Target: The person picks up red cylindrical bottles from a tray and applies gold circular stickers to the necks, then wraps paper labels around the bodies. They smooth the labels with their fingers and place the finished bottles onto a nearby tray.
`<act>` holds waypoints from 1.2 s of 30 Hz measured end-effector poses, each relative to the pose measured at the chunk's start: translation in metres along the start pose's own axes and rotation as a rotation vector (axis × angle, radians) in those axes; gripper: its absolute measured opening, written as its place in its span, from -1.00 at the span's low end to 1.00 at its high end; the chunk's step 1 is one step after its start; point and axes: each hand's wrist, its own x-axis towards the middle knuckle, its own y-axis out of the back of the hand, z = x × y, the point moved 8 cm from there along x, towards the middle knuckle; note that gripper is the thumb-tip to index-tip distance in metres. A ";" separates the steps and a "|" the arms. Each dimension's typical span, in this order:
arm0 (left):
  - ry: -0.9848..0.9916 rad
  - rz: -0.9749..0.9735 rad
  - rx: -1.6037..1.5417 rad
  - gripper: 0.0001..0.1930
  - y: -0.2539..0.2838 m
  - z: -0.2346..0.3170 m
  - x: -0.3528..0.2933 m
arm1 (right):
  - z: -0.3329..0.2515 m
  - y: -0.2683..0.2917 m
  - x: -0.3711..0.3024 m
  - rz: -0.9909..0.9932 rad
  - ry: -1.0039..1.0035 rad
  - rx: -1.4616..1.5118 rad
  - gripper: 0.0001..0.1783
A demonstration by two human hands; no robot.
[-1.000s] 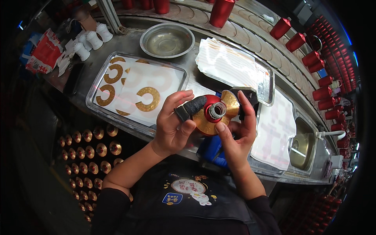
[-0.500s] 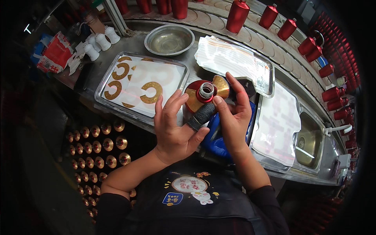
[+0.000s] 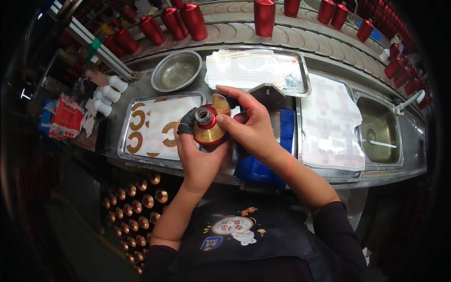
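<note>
A red metallic bottle stands between my hands, its threaded mouth facing up. A gold ring-shaped decal covers the near part of its shoulder, and a gold flap rises beside the neck on the far right. My left hand curls round the bottle's near left side; a black wrap covers one of its fingers. With the thumb against the bottle's shoulder near the neck and the fingers behind the gold flap, my right hand grips the bottle's right side. Most of the bottle's body is hidden.
Left of the bottle, a tray carries white sheets with gold C-shaped decals. A metal bowl sits behind. Blue cloth lies below my right forearm; a sink is at right. Red bottles stand on a conveyor.
My left hand has swung round to the bottle's left side, its wrapped finger now beside the neck. The gold decal's near part faces me more. The whole view has shifted.
</note>
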 end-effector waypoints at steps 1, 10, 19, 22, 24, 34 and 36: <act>-0.016 -0.021 -0.045 -0.22 -0.001 -0.001 0.006 | 0.000 0.001 0.003 0.003 -0.002 0.018 -0.37; 0.084 -0.412 -0.480 -0.06 0.003 -0.010 0.024 | 0.012 0.005 -0.006 -0.004 -0.059 0.198 -0.34; 0.034 -0.475 -0.333 -0.08 0.011 -0.009 0.024 | 0.016 0.005 -0.007 -0.017 -0.146 0.144 -0.28; 0.172 -0.626 -0.664 -0.07 0.002 -0.017 0.026 | 0.015 0.002 -0.010 -0.010 -0.149 0.227 -0.27; 0.199 -0.665 -0.812 -0.06 0.001 -0.018 0.026 | 0.011 0.006 -0.013 0.059 -0.128 0.146 -0.31; 0.313 -0.459 -0.935 -0.47 -0.005 -0.030 0.020 | -0.011 -0.014 -0.028 0.008 0.088 -0.527 -0.30; 0.292 -0.443 -0.915 -0.50 -0.005 -0.031 0.020 | -0.006 -0.010 -0.028 0.047 0.019 -0.401 -0.34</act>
